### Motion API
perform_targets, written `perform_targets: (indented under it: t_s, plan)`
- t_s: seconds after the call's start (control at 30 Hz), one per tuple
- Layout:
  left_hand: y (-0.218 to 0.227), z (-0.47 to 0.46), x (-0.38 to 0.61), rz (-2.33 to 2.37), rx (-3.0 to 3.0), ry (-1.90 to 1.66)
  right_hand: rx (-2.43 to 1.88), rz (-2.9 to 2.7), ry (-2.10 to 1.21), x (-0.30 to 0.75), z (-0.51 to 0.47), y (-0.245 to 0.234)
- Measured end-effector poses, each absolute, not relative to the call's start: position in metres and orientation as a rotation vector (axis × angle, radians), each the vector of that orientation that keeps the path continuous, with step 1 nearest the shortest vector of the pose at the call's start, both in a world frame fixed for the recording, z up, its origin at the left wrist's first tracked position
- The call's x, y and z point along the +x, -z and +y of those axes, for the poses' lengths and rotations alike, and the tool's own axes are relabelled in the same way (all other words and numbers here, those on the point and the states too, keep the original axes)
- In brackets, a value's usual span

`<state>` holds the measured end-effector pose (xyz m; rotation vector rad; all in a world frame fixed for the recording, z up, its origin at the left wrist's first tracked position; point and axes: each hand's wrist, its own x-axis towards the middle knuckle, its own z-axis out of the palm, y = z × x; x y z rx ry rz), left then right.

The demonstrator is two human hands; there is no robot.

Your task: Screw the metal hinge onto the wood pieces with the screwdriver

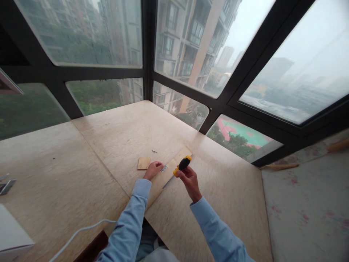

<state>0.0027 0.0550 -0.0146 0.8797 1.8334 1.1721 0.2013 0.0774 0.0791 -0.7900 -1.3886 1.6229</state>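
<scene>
Head view shows a small metal plate (164,168) over the long wooden board (160,182), pinched at the fingertips of our left hand (154,170). Our right hand (190,182) grasps a yellow-and-black screwdriver (184,163), its shaft slanting down toward the board. Just beside our left hand lies a wooden block (143,163); beyond, slim dark pieces (154,151), perhaps screws, rest on the bench (120,138). We seem to be positioning the plate; the next move calls, we judge, for keeping it steady and aligned.
</scene>
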Motion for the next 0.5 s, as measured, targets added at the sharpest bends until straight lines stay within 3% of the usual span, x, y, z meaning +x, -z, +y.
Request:
perform_targets:
  t_s: [0.5]
  plan:
    - [0.006, 0.052, 0.007, 1.834, 0.895, -1.143, -0.886, -1.434, -1.435, 0.202, 0.079, -0.067]
